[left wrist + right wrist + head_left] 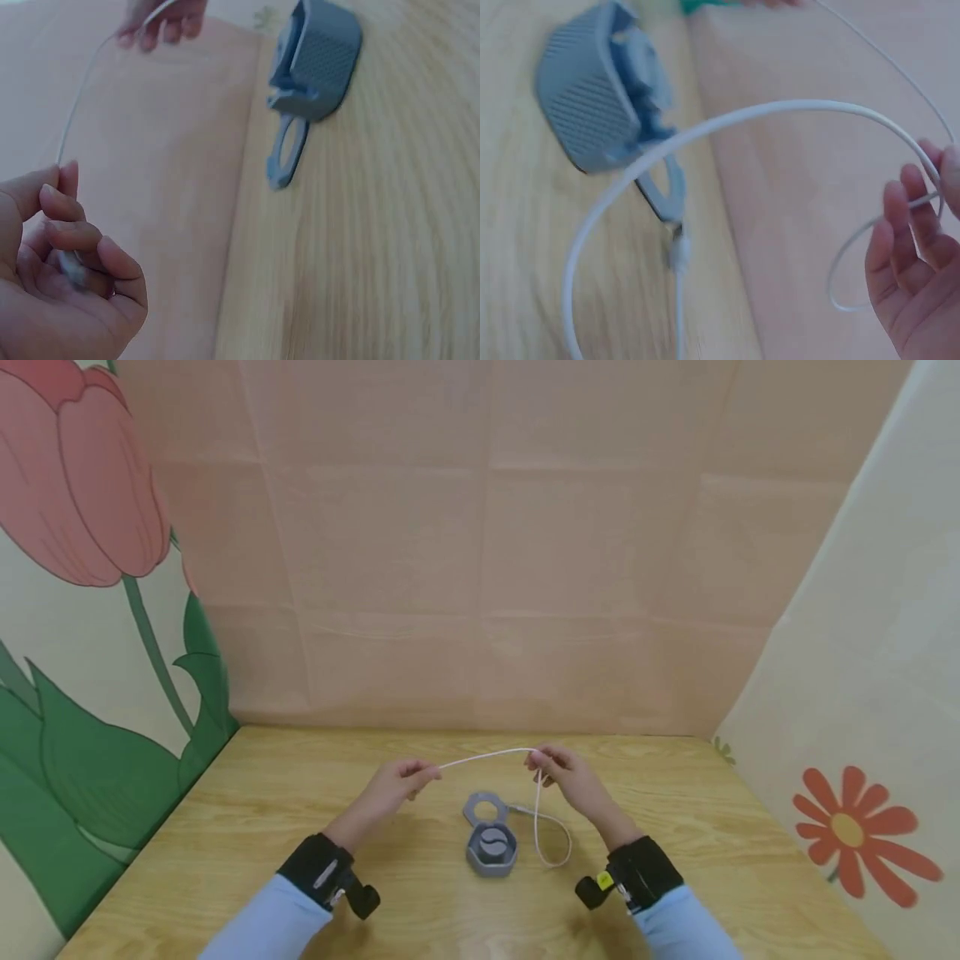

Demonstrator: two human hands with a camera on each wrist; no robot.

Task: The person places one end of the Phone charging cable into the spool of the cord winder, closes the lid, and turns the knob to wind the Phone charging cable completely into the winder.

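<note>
A thin white cable [487, 755] stretches in the air between both hands above the wooden table [262, 810]. My left hand [405, 777] pinches one end of it, fingers curled [75, 232]. My right hand [555, 768] grips the cable [780, 112] further along, and the rest hangs down in a loop [551, 843] to the table. Below the hands sits a grey hexagonal case [491, 847] with its lid [486, 808] flipped open behind it. The cable's plug end [679, 255] lies next to the lid. In the left wrist view the case [319, 60] lies to the upper right.
Pink paper walls [480, 568] close off the back, with flower-painted panels on the left [90, 610] and right [862, 693]. Black wrist-mounted cameras [630, 877] sit on both blue sleeves.
</note>
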